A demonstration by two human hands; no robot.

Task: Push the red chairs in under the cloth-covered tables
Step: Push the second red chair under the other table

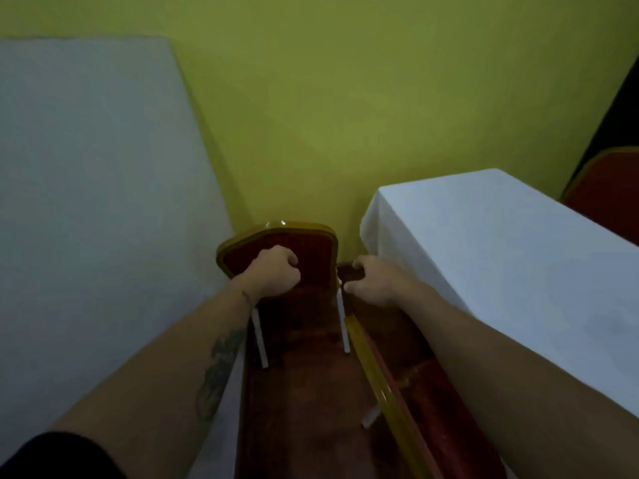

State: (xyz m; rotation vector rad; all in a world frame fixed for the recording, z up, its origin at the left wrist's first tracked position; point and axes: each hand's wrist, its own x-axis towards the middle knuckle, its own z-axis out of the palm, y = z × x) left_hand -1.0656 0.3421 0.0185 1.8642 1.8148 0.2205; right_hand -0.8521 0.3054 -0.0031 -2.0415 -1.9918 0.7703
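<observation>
Hands: your left hand (275, 271) is gripping, fist tight, the backrest of the red padded chair with gold frame (276, 243)
Right hand (371, 281): you are pinching a dark red-brown block (349, 272), fingers narrow around it
Chair: standing between the left white cloth-covered table (86, 167) and the right white cloth-covered table (501, 254), against the yellow-green wall (345, 98)
Second red chair (415, 392): lying under your right forearm

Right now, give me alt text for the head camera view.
Both hands grip a red padded chair with gold trim: left hand on its backrest, right hand on its seat corner, between two white-clothed tables against a yellow-green wall.
</observation>
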